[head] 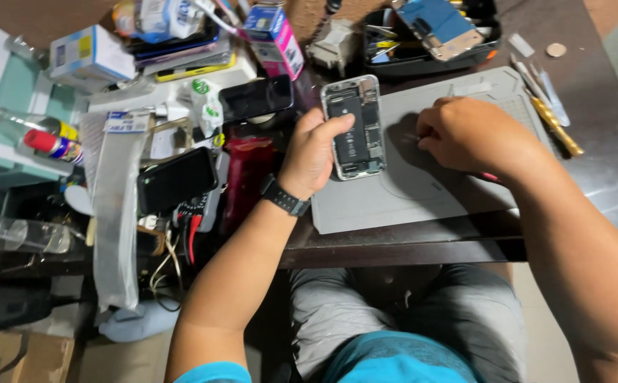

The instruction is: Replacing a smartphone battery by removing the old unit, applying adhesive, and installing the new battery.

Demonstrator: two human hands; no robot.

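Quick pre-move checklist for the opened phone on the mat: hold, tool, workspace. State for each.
1. Opened phone held: ok. The left hand grips its left edge, thumb across the battery.
2. Phone over the grey work mat: ok, it sits at the mat's upper left corner.
3. Tool in the right hand: cannot tell. The fist is closed on the mat; only a red bit shows below the wrist.
4. Loose screws or small parts on the mat: cannot tell, too small to see.
5. Spare tools within reach: ok. A brass-coloured tool lies at the mat's right edge.
6. Left side of the desk: not ok, crowded with other phones, boxes and cables.
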